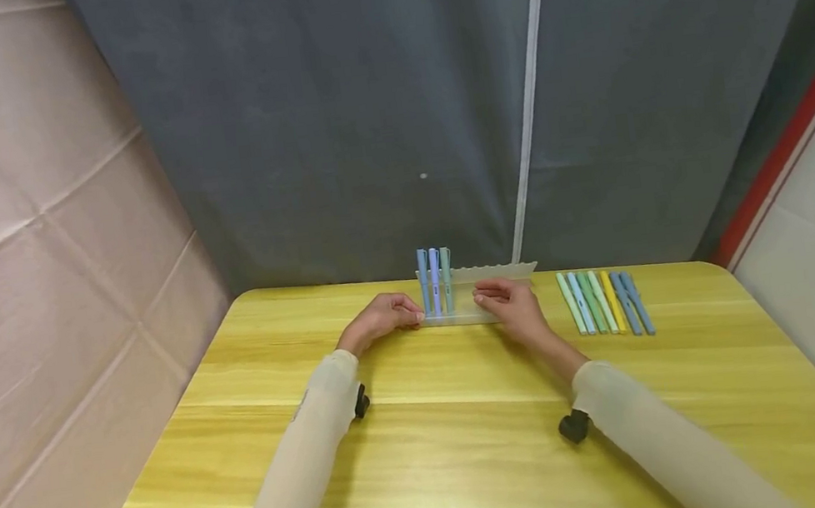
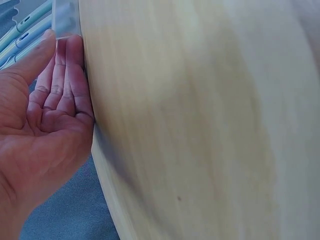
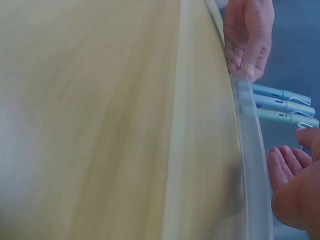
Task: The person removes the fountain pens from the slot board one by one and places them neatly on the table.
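A translucent pen stand [image 1: 475, 315] with a scalloped back edge stands near the table's far edge. Three capped pens stand upright in its left part: a blue pen [image 1: 424, 279], a lavender pen [image 1: 436, 280] and a grey-green pen [image 1: 447, 281]. At the stand's left end, my left hand [image 1: 384, 317] pinches the corner between thumb and fingers; the right wrist view also shows this grip on the stand [image 3: 252, 165]. My right hand [image 1: 510, 305] is in front of the stand's right part, right of the grey-green pen [image 3: 280, 116], its fingers loosely bent and holding nothing.
To the right of the stand, several capped pens lie side by side on the wooden table [image 1: 458, 433], among them a yellow pen [image 1: 618, 303] and a dark blue pen [image 1: 637, 303]. A dark grey curtain [image 1: 333, 128] hangs behind the table.
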`<action>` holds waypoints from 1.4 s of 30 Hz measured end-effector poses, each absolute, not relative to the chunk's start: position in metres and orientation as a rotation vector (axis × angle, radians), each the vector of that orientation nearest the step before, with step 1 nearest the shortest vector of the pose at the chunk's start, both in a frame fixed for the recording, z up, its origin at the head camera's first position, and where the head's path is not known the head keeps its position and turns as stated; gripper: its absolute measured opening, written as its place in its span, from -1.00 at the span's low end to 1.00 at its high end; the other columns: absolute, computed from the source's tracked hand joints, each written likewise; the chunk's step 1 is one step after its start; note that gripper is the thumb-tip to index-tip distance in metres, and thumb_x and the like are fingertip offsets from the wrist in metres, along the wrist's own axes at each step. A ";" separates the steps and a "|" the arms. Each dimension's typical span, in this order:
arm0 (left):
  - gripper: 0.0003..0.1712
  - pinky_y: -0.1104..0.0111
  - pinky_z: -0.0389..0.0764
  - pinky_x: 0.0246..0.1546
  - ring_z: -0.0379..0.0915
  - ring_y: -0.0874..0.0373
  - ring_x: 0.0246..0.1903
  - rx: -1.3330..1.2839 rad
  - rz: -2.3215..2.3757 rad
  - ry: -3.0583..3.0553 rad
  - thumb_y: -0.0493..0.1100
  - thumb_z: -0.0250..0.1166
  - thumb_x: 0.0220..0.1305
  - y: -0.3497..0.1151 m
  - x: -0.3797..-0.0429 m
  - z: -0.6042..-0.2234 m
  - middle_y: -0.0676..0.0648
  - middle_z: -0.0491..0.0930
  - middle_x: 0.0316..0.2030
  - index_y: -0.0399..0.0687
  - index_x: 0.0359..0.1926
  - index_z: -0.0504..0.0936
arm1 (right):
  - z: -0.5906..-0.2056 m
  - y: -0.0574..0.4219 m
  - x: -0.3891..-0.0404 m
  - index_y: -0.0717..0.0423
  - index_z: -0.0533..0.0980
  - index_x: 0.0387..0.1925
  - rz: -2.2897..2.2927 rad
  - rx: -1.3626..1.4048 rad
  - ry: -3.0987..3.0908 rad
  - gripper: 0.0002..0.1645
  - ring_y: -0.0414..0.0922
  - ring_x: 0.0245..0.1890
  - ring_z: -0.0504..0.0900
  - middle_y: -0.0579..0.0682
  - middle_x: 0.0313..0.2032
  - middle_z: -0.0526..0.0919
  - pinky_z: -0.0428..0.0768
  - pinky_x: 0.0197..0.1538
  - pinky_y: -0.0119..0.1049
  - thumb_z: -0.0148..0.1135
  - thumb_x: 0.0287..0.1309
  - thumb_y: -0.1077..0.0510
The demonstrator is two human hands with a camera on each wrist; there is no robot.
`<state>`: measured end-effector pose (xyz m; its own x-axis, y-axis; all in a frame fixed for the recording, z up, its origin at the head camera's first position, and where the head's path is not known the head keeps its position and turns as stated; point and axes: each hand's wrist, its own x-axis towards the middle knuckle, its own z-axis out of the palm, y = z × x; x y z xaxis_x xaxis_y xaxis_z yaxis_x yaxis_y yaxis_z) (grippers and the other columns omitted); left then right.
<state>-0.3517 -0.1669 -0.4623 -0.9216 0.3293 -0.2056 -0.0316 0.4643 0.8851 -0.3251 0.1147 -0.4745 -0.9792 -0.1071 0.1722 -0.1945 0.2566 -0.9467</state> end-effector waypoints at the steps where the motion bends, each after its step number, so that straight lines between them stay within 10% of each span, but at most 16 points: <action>1: -0.84 0.33 0.70 0.01 0.72 0.16 -0.17 0.255 1.443 2.371 -0.18 0.38 0.46 -0.167 -0.352 -0.463 -0.09 0.78 -0.17 -0.17 -0.05 0.72 | -0.475 0.111 -0.326 0.41 0.57 0.26 1.862 0.292 -2.433 -0.53 0.16 0.20 0.73 0.35 0.16 0.72 0.65 0.18 -0.48 0.32 0.45 0.21; 10: -0.83 0.33 0.69 0.00 0.71 0.15 -0.17 0.255 1.441 2.394 -0.16 0.38 0.46 -0.168 -0.350 -0.463 -0.10 0.78 -0.17 -0.16 -0.07 0.73 | -0.473 0.082 -0.336 0.29 0.59 0.28 1.858 0.232 -2.471 -0.53 0.17 0.22 0.73 0.28 0.19 0.73 0.63 0.31 -0.04 0.35 0.42 0.20; 42: -0.82 0.32 0.69 0.01 0.70 0.15 -0.18 0.257 1.445 2.405 -0.17 0.39 0.45 -0.167 -0.351 -0.465 -0.12 0.79 -0.17 -0.18 -0.06 0.73 | -0.469 0.058 -0.342 0.10 0.73 -0.11 1.625 0.096 -2.469 -0.77 -0.02 -0.18 0.72 0.10 -0.16 0.81 0.68 -0.05 -0.31 0.50 0.30 0.06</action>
<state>-0.3512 -0.1668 -0.4647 -0.9316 0.3153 -0.1807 -0.0116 0.4713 0.8819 -0.3418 0.0581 -0.4685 -0.9809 0.0469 0.1888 -0.1549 0.3992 -0.9037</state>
